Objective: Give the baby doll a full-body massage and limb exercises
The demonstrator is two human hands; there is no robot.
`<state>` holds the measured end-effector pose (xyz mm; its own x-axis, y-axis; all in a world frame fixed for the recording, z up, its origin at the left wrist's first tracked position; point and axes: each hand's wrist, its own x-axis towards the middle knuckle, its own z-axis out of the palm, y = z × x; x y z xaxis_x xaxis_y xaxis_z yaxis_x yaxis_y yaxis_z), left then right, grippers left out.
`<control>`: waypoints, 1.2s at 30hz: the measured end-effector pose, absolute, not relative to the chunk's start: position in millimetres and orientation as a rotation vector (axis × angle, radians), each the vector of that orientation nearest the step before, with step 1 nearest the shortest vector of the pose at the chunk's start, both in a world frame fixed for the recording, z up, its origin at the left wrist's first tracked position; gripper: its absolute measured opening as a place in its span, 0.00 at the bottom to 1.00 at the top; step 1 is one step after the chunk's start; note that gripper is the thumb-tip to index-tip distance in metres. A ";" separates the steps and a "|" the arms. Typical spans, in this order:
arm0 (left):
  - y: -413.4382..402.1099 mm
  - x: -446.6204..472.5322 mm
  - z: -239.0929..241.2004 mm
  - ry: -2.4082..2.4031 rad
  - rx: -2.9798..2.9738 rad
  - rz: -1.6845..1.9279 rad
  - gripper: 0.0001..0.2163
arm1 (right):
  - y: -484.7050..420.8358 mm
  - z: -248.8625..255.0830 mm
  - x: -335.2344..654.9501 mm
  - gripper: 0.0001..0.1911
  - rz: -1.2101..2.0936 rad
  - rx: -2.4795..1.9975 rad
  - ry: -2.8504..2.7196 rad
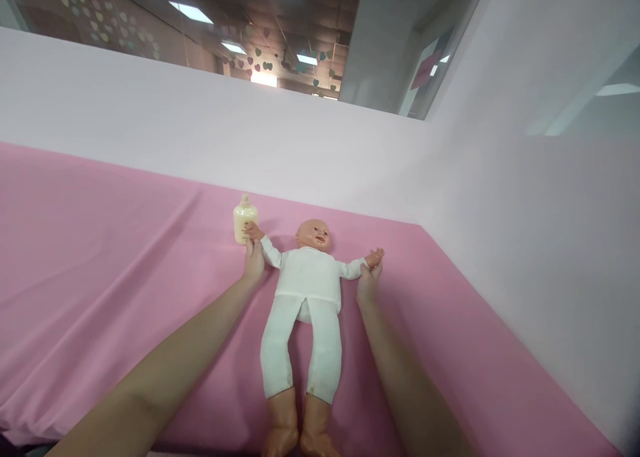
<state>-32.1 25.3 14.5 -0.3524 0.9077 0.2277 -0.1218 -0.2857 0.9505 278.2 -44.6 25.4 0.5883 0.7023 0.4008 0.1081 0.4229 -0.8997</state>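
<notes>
Doll (309, 275) face-up on pink sheet (100, 243), feet toward near edge. Left hand (255, 259) grips doll's one wrist, right hand (369, 286) other. Bottle (244, 215) near left hand. Sheet stretches widest leftward; pale walls (300, 153) behind and right, window (280, 23) above.

Over the head camera I see my left hand (254, 259) and right hand (369, 287) each holding one wrist of a white-clad doll (307, 275), which lies face up with its arms spread on a pink sheet (125, 237). Near my left hand, a pale yellow bottle (245, 215) stands upright, partly covered by the doll, before a white wall (150, 107) with a window (300, 23) above.
</notes>
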 end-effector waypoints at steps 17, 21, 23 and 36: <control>17.8 -29.3 19.2 1.105 1.191 1.735 0.26 | -51.1 32.2 271.1 0.39 0.439 -1.042 -0.996; 17.6 -29.8 17.4 1.120 1.223 1.739 0.28 | -52.0 32.5 270.3 0.40 0.454 -1.047 -1.021; 17.4 -29.6 17.0 1.114 1.234 1.739 0.28 | -51.8 32.9 270.0 0.40 0.456 -1.039 -1.034; 12.6 -26.1 21.3 1.078 1.277 1.723 0.30 | -50.5 32.2 269.8 0.40 0.467 -1.006 -1.071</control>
<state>-26.1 12.6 21.3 -0.2460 0.8998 0.3603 -0.0696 -0.3871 0.9194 269.8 -50.5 32.2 0.4424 0.7430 0.5022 0.1376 0.4972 -0.8567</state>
